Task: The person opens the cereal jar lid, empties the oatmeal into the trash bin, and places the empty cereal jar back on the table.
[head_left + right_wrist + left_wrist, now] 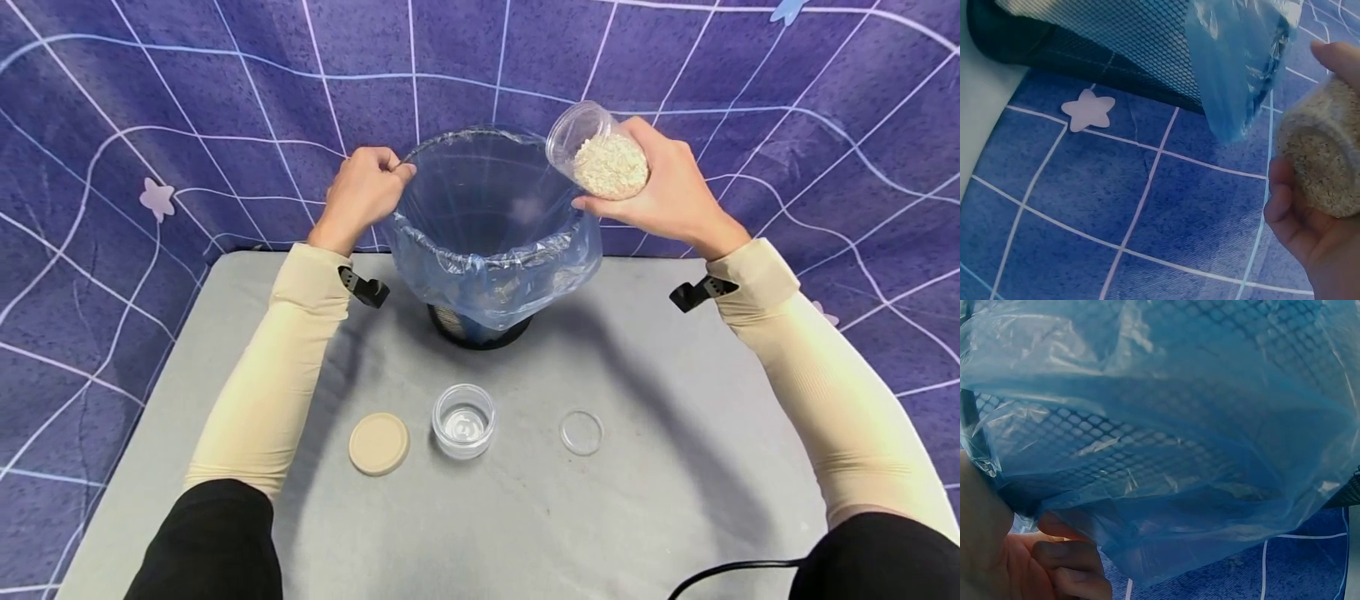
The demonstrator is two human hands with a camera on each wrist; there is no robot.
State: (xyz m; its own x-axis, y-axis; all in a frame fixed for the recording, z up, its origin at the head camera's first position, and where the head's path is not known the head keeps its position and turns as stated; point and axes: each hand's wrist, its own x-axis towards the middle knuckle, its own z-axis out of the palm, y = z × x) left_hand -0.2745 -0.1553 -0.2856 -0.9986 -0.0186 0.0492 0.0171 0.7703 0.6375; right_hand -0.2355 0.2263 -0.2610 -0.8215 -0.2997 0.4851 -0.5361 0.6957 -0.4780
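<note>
At the back of the table stands a black mesh trash can [450, 323] lined with a blue plastic bag [495, 283], which folds over the rim. My left hand [365, 190] pinches the can's bag-covered rim on its left side; curled fingers [1075, 565] show below the bag in the left wrist view. In my right hand [671, 185] is a clear jar [581, 133], gripped around its body and tilted with its mouth toward the can's right rim. Pale flakes [611, 167], like oats, lie in its lower part. The right wrist view shows the jar's bottom [1325, 165].
Nearer on the grey table [525, 517] are a beige round lid [378, 444], an open clear jar [463, 423] and a thin clear ring [581, 432]. A blue patterned curtain [262, 100] hangs behind the can. A black cable [735, 567] runs by the right sleeve.
</note>
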